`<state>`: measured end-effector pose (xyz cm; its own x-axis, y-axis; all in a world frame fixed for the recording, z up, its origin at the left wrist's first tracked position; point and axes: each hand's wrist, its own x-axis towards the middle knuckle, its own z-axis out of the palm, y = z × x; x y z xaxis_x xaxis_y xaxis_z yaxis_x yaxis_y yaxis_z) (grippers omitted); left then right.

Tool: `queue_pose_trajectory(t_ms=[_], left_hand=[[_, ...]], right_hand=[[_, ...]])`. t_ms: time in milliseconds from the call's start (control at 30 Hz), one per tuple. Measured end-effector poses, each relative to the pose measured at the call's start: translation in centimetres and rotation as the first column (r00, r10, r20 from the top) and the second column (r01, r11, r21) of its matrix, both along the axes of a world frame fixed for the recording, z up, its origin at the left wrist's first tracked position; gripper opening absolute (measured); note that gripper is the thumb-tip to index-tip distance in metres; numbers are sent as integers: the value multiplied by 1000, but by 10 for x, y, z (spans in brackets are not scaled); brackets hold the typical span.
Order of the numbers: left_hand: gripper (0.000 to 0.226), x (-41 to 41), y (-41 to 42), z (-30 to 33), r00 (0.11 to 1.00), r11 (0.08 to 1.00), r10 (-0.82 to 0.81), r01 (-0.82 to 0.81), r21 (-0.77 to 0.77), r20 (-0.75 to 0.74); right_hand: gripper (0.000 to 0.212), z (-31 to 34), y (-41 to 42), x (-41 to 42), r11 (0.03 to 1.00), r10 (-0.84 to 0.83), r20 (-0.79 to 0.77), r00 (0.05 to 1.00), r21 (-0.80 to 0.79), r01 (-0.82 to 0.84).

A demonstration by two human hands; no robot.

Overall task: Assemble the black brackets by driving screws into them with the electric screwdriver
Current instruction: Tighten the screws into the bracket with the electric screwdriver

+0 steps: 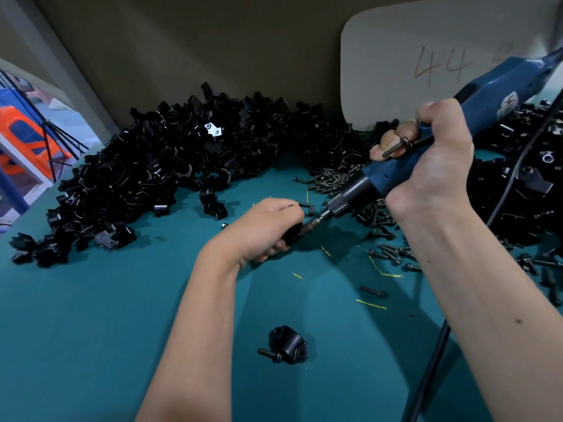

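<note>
The left hand [268,228] grips a black bracket [293,233] just above the teal counter [91,330], fingers curled tight around it. The right hand [438,166] is wrapped around the blue electric screwdriver [405,166] — bit tip against the bracket — with a spare screw [396,147] pinched between its fingers. Loose screws [335,178] and heaped brackets [152,166] lie behind; one bracket with a screw [288,345] rests nearer.

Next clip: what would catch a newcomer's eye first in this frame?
Most likely the blue electric screwdriver, slanting down from the upper right in the right hand, which also pinches a spare screw. Its bit meets a black bracket gripped by the left hand at mid-table. Behind, a big heap of black brackets sprawls across the teal table.
</note>
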<state>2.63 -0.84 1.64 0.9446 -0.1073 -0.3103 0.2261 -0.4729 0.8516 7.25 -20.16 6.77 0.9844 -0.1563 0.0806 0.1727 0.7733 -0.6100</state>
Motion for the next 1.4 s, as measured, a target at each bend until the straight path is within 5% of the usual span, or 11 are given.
queue_pose_trajectory(t_ms=[200,367,567,733,933,1133,1233,1400], left_hand=[[10,-2,2,2,997,996,-37,30,-90,-73],[18,1,7,-6,971,998,59,-65,21,232],[23,5,5,-16,779,937,102,-285,204,619],[22,6,0,-23,843,949,72,-223,225,533],[23,6,-4,-23,796,944,94,-263,201,598],[20,-1,24,-21,681,861,183,-458,219,709],[24,-2,32,-20,626,856,251,-500,133,738],[40,1,25,-26,732,853,146,-433,289,666]], right_hand=[[26,3,-7,-5,981,192,137,972,-4,-194],[29,-4,0,-6,995,85,-26,996,50,-84],[28,1,7,1,983,-158,-179,971,68,172],[23,-3,9,0,977,-207,-168,964,14,212],[26,1,8,0,975,-220,-90,971,5,222],[21,-7,-9,10,989,146,-228,963,43,-140],[23,-13,-13,15,978,128,-253,959,192,-79],[28,-17,-9,13,983,50,-228,972,183,-7]])
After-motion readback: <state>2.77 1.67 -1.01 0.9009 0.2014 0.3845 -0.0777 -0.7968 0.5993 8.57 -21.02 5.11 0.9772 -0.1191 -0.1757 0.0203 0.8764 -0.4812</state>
